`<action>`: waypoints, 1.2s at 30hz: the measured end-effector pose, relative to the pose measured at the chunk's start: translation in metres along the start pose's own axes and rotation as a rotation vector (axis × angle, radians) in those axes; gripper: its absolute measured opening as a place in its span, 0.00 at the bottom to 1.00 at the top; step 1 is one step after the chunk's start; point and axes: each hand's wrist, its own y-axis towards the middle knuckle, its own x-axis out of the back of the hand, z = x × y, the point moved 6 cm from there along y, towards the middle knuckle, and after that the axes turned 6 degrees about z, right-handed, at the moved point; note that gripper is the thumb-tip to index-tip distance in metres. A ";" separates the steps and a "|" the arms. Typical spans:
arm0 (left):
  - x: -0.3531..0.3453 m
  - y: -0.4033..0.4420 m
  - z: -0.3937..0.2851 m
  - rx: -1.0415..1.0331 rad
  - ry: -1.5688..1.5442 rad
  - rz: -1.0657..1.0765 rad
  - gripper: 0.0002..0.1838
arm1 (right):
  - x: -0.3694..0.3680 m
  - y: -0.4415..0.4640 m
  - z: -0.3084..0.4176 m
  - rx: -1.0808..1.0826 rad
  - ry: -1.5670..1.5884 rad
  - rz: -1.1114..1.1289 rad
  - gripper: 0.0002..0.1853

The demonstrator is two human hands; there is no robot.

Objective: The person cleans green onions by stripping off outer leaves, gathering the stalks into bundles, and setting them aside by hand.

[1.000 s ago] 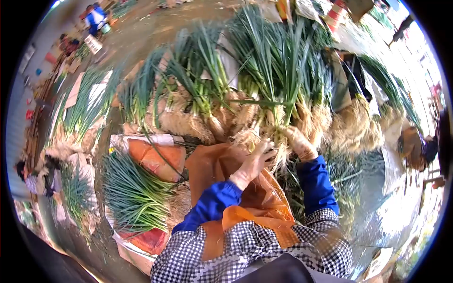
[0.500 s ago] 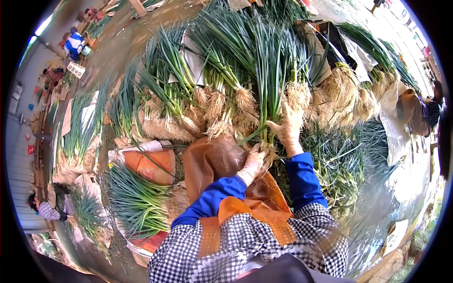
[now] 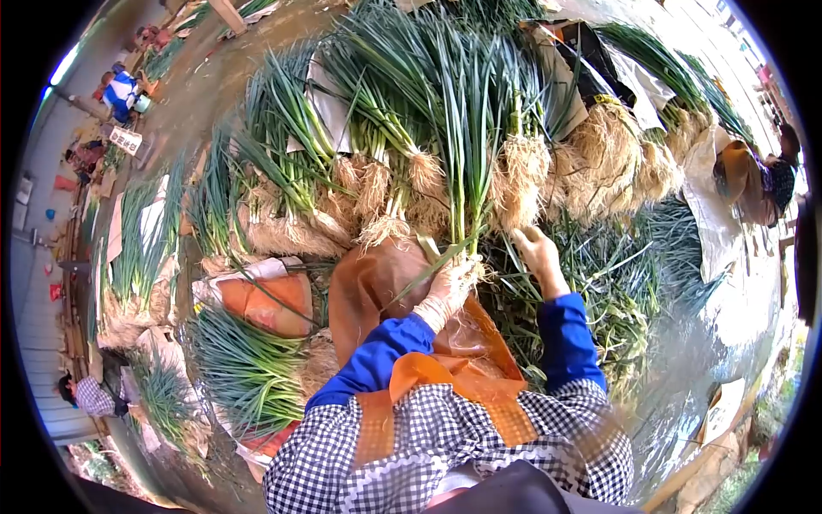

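Stalks [image 3: 461, 188] in left hand [image 3: 449, 288], right hand [image 3: 540, 255] — now apart

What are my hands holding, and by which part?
Your left hand holds green onions by their root end; whether your right hand holds anything can't be told.

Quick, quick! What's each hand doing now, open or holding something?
Left hand: closed around the root end of some green onions.
Right hand: fingers partly curled; can't tell if it holds anything.

White sign [image 3: 126, 140], w/ dark chars, upper L (too sm. to read)
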 end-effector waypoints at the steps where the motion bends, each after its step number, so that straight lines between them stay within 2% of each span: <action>1: 0.006 0.004 0.001 -0.046 0.037 0.013 0.18 | -0.012 0.008 0.009 -0.008 0.195 0.049 0.28; 2: 0.018 0.008 0.006 -0.044 0.042 0.013 0.18 | -0.026 0.015 0.013 -0.014 0.392 0.102 0.30; 4: 0.033 0.017 0.028 0.192 -0.153 0.311 0.17 | -0.070 0.045 0.012 0.040 0.371 0.267 0.31; 5: 0.011 0.007 0.024 0.305 -0.251 0.462 0.16 | -0.072 0.048 0.032 0.203 -0.002 0.008 0.27; 6: 0.021 0.005 0.013 0.025 0.134 0.005 0.15 | -0.072 0.044 0.038 0.207 -0.413 -0.130 0.20; 7: 0.030 0.010 0.010 -0.052 0.128 0.091 0.15 | -0.078 0.041 0.037 0.297 -0.477 -0.227 0.19; 8: 0.029 0.008 0.007 -0.067 0.046 0.049 0.15 | -0.082 0.032 0.038 0.377 -0.543 -0.321 0.19; 9: 0.028 0.007 0.003 -0.087 -0.036 0.008 0.15 | -0.088 0.022 0.032 0.466 -0.496 -0.294 0.21; 10: 0.012 0.003 -0.002 -0.055 -0.187 -0.158 0.15 | -0.087 0.004 0.028 0.528 -0.371 -0.211 0.18; 12: 0.050 0.033 0.021 0.069 -0.729 0.350 0.18 | -0.073 -0.040 0.025 0.494 0.052 0.012 0.13; 14: 0.029 0.008 -0.006 -0.156 -0.208 -0.117 0.24 | -0.040 -0.076 0.001 0.182 0.430 0.190 0.14; 15: 0.057 0.030 0.002 -0.222 -0.086 0.104 0.24 | -0.008 -0.084 -0.008 0.123 0.465 0.088 0.13; 16: 0.011 0.002 -0.017 -0.131 -0.136 -0.088 0.24 | 0.023 -0.090 -0.026 0.060 0.497 -0.012 0.13; 18: 0.013 0.004 -0.013 -0.064 -0.127 -0.030 0.23 | 0.076 -0.065 -0.090 -0.122 -0.159 -0.228 0.11; 20: -0.014 -0.018 -0.017 -0.081 -0.061 -0.087 0.23 | 0.080 -0.043 -0.135 -0.233 -0.904 -0.306 0.12; 21: -0.024 -0.023 -0.023 -0.114 0.005 -0.143 0.23 | 0.066 -0.033 -0.119 -0.011 -0.762 -0.376 0.14; 22: -0.005 -0.006 -0.013 -0.136 0.177 -0.051 0.25 | 0.045 -0.026 -0.073 0.135 -0.578 -0.299 0.13; 23: -0.007 -0.012 -0.011 -0.162 0.133 -0.051 0.26 | 0.020 -0.028 -0.024 0.302 -0.394 -0.274 0.12; 24: -0.011 -0.016 -0.011 -0.190 0.095 -0.046 0.26 | -0.004 -0.029 0.011 0.358 -0.264 -0.205 0.15; 25: -0.014 -0.015 -0.012 -0.203 0.165 -0.082 0.25 | -0.023 -0.027 0.037 0.343 -0.169 -0.109 0.21; 26: 0.011 0.006 0.002 -0.312 -0.132 0.176 0.22 | -0.042 -0.008 0.046 0.275 -0.330 -0.030 0.26; 27: 0.033 0.020 0.014 -0.220 -0.203 0.140 0.21 | -0.052 0.001 0.063 0.202 -0.343 0.065 0.31; 28: 0.032 0.019 0.014 -0.177 -0.237 0.124 0.20 | -0.065 0.020 0.056 0.219 -0.322 -0.004 0.28; 29: 0.030 0.017 0.014 -0.134 -0.273 0.107 0.20 | -0.089 0.047 0.031 0.238 0.040 0.121 0.25; 30: 0.004 -0.003 -0.003 -0.193 -0.059 0.052 0.18 | -0.106 0.066 0.017 0.255 0.403 0.245 0.22; 31: -0.015 -0.019 -0.020 -0.251 0.152 -0.006 0.16 | -0.093 0.040 0.043 0.096 0.632 0.433 0.15; 32: -0.012 -0.026 -0.020 -0.137 0.007 -0.091 0.17 | -0.097 0.042 0.041 0.122 0.857 0.536 0.11; 34: -0.020 -0.025 -0.023 0.102 -0.184 0.334 0.13 | -0.097 0.044 0.034 0.113 0.872 0.475 0.09; 35: -0.018 -0.028 -0.019 0.151 -0.148 0.154 0.16 | -0.091 0.033 0.044 0.131 0.897 0.404 0.09; 36: -0.013 -0.027 -0.017 0.161 -0.152 0.149 0.16 | -0.093 0.031 0.038 0.166 0.989 0.387 0.08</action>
